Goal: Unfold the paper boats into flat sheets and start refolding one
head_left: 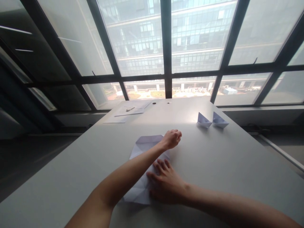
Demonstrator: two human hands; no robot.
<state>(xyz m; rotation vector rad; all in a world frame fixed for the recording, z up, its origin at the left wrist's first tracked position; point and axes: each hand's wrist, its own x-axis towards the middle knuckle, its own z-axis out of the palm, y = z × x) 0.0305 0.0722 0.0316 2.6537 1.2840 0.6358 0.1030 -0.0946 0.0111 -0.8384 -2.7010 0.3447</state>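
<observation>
A creased sheet of white paper (140,152) lies lengthwise on the white table (90,158), its far corners angled inward. My left arm crosses over the sheet. My left hand (172,138) is curled into a fist by the paper's far right corner, reaching past its edge; nothing shows in the fingers. Nearer to me, my right hand (167,183) rests on the paper's right side, fingers spread and pressed down. Part of the sheet is hidden beneath my left forearm and right hand.
Two folded paper boats, a left one (204,121) and a right one (219,121), stand at the table's far right. Flat white sheets (116,118) lie at the far left, with a small white object (130,109) on them. Tall windows rise behind the table.
</observation>
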